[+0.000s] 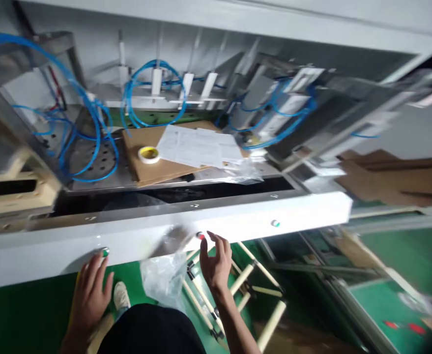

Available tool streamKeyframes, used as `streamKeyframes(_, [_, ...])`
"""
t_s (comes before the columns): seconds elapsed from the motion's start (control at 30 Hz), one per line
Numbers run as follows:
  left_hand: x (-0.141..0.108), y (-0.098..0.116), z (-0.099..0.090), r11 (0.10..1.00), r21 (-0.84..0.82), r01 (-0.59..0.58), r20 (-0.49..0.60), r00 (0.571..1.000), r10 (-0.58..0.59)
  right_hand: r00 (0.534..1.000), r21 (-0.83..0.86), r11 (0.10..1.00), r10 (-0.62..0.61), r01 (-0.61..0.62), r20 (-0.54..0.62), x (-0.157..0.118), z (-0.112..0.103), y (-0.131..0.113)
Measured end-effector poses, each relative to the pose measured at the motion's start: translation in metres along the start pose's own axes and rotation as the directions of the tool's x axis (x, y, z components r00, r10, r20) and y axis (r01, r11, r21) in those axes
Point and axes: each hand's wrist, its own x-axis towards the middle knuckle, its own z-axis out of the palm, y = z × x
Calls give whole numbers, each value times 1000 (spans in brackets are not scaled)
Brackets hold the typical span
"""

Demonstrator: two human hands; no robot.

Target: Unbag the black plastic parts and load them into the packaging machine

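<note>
My left hand [91, 291] is at the left part of a white front rail, fingers apart and holding nothing. Its fingertips are at a green push button [105, 251]; whether they press it I cannot tell. Just right of a red push button [200, 236], at the rail's middle, my right hand [216, 260] is raised with curved, parted fingers and nothing in them. A second green button [275, 223] sits farther right on the white rail [311, 211]. Clear plastic film [162, 278] hangs from the rail between my hands.
Behind the rail, a cardboard sheet [142, 172] carries white papers [197, 146] and a tape roll [149, 154]. Blue air hoses [98, 123] loop around the machine's fixtures. Below stands a frame of cream tubes [242, 279]; more cardboard [392, 179] lies at right.
</note>
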Motion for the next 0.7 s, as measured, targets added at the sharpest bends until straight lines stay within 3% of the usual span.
streamKeyframes(0.17, [-15, 8, 4, 991, 102, 87, -23, 996, -85, 942, -164, 933, 296, -320, -156, 50, -37, 144])
streamKeyframes(0.3, [-21, 16, 1, 986, 157, 63, -11, 998, -62, 895, -173, 887, 388, -427, -221, 71, -49, 217])
streamKeyframes(0.53, [-5, 26, 2, 962, 271, 36, -68, 998, -18, 898, -100, 910, 372, -403, -233, 75, -28, 249])
streamKeyframes(0.7, [3, 31, 4, 936, 337, 102, -52, 995, -90, 866, -111, 924, 295, -366, -403, 77, -3, 266])
